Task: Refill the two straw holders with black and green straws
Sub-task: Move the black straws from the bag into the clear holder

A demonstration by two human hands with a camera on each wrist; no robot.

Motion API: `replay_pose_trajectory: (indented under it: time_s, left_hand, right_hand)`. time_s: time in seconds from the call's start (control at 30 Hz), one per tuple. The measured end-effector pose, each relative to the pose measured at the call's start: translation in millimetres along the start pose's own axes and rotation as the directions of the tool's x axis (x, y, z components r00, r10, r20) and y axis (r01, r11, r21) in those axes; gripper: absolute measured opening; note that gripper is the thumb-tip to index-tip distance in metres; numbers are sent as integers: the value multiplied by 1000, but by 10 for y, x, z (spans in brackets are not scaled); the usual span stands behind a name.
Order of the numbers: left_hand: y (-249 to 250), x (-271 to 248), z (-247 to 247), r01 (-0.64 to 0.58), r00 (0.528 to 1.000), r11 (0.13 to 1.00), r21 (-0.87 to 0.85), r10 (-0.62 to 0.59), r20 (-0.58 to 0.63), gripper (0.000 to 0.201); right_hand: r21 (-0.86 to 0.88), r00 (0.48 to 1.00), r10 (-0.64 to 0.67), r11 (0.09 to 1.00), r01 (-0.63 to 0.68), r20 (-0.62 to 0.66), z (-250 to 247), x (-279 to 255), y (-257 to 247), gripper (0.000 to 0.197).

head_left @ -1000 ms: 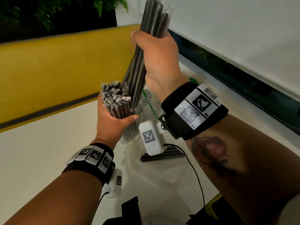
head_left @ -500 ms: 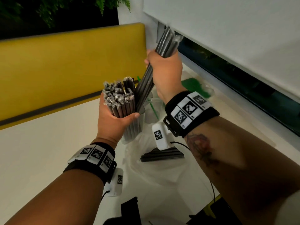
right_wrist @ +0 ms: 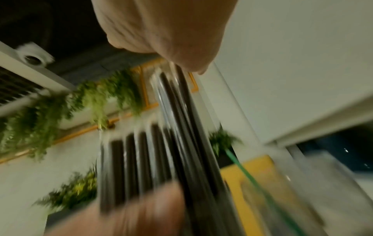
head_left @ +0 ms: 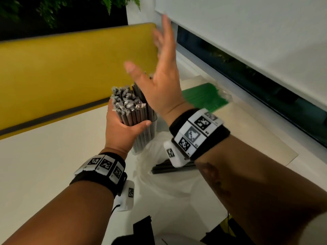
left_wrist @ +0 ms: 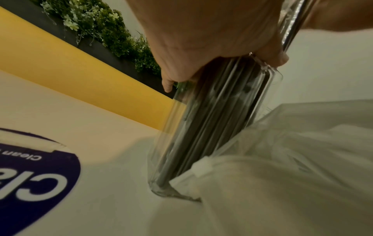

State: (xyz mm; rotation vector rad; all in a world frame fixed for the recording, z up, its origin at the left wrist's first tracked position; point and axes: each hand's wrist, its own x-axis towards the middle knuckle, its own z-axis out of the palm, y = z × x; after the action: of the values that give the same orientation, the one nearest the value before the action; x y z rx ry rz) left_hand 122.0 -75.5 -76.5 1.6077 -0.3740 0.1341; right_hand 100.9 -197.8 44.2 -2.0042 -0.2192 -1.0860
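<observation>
Released, right hand (head_left: 160,85) spreads wide; left hand (head_left: 122,131) grips black straws (head_left: 131,110); sticker (left_wrist: 30,175) reads "clean".

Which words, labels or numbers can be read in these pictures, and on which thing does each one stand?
"clean": small white letters, seen upside down, on the dark blue round sticker on the table, left wrist view.
"Cl": large white letters on the same sticker, cut off by the picture's edge; the rest cannot be read.
The wristband tags show only black-and-white square code patterns; the tiny print beside them is too small to read.
The right wrist view is blurred and shows no text.
</observation>
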Motion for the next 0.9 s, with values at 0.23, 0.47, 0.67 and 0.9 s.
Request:
replay_pose_trajectory:
  time_s: [0.23, 0.47, 0.67, 0.9]
  left_hand:
    - [9, 27, -8, -32, 999, 999, 28, 31, 24, 96]
    - [-10, -40, -64, -1, 998, 964, 266, 19, -63, 133]
    - [466, -541, 67, -743, 657, 526, 413, 690, 303, 52]
    - [-201, -926, 390, -498, 734, 706, 504, 33, 679, 37]
  right_hand:
    - [-462, 628, 206, 843, 277, 751, 55, -68, 207, 53]
    - [-271, 779, 241, 958, -95, 579, -151, -73, 78, 50]
    - [-364, 532, 521, 851, -378, 667, -858, -465, 105, 23]
    - [-651, 312, 648, 751, -112, 695, -627, -1565, 699, 23]
